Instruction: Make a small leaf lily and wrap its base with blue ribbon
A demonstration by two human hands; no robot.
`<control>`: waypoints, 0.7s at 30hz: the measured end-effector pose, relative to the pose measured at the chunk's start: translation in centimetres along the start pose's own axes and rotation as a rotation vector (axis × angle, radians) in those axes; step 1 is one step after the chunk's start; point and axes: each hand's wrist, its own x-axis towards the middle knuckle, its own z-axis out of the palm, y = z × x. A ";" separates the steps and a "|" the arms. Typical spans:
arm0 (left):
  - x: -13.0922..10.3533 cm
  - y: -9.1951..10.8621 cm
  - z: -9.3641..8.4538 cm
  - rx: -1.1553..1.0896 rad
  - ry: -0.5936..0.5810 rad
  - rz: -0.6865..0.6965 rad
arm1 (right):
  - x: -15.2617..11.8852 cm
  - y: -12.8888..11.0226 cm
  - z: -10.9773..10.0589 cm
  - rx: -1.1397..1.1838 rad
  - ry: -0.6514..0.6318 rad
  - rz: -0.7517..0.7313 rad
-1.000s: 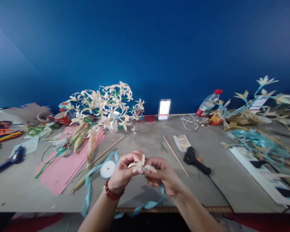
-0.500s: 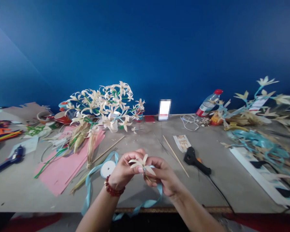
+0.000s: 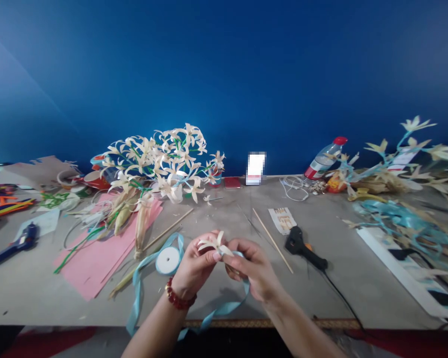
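Over the front of the table, my left hand point(image 3: 199, 258) pinches a cream husk flower point(image 3: 218, 243) near its base; a red bead bracelet circles that wrist. My right hand point(image 3: 252, 263) is closed beside it, gripping light blue ribbon point(image 3: 224, 309) against the flower's base. From there the ribbon hangs in a loop past the table's front edge and runs back up on the left to its white spool point(image 3: 168, 260). The flower's lower end is hidden by my fingers.
Pink paper point(image 3: 93, 263) and corn husks point(image 3: 140, 226) lie left, with a blue glue gun point(image 3: 26, 241) beyond. A bunch of husk flowers point(image 3: 164, 159) stands behind. Rightward are a stick point(image 3: 272, 238), a black glue gun point(image 3: 302, 248), a power strip point(image 3: 399, 271) and a bottle point(image 3: 324, 159).
Both hands have turned slightly, tipping the flower so its petals point more upward and left. The ribbon's hanging loop has shifted a little. Both hands keep their hold.
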 end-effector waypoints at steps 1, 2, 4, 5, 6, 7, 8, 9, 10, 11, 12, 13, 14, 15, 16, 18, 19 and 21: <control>0.0 0.2 -0.1 0.014 -0.021 -0.001 | 0.0 -0.2 0.0 0.023 -0.032 0.039; 0.1 0.4 -0.3 0.030 -0.040 -0.006 | 0.1 -0.3 -0.1 0.034 -0.059 0.077; 0.1 0.7 -0.6 0.065 -0.069 -0.031 | 0.1 -0.6 -0.2 0.024 -0.084 0.137; 0.1 0.8 -0.8 0.081 -0.076 -0.043 | 0.2 -0.7 -0.3 0.010 -0.086 0.159; 0.1 0.9 -0.9 0.095 -0.078 -0.048 | 0.2 -0.7 -0.4 -0.003 -0.085 0.175; 0.1 0.9 -1.0 0.104 -0.079 -0.047 | 0.2 -0.7 -0.4 -0.010 -0.082 0.181; 0.2 1.0 -1.1 0.109 -0.082 -0.046 | 0.2 -0.6 -0.5 -0.006 -0.082 0.181; 0.2 0.9 -1.1 0.110 -0.087 -0.046 | 0.2 -0.5 -0.5 0.008 -0.085 0.177; 0.2 0.9 -1.1 0.104 -0.091 -0.046 | 0.2 -0.3 -0.5 0.027 -0.087 0.167; 0.2 0.8 -0.9 0.094 -0.092 -0.042 | 0.2 -0.2 -0.5 0.045 -0.083 0.148; 0.3 0.7 -0.8 0.080 -0.084 -0.034 | 0.2 -0.1 -0.4 0.052 -0.072 0.122; 0.3 0.5 -0.6 0.063 -0.062 -0.019 | 0.2 0.0 -0.4 0.041 -0.054 0.087; 0.3 0.3 -0.3 0.046 -0.030 0.001 | 0.2 0.1 -0.4 0.013 -0.031 0.040; 0.2 0.1 -0.1 0.033 0.008 0.027 | 0.2 0.1 -0.3 -0.036 -0.003 -0.017; 0.1 -0.2 0.2 0.030 0.050 0.056 | 0.1 0.0 -0.3 -0.110 0.029 -0.083; -0.2 -0.8 0.5 0.049 0.131 0.118 | 0.0 -0.2 -0.3 -0.318 0.095 -0.232; -0.4 -1.1 0.5 0.068 0.171 0.147 | -0.2 -0.3 -0.3 -0.434 0.126 -0.311; -0.8 -1.8 0.5 0.110 0.258 0.191 | -0.5 -0.4 -0.2 -0.656 0.171 -0.452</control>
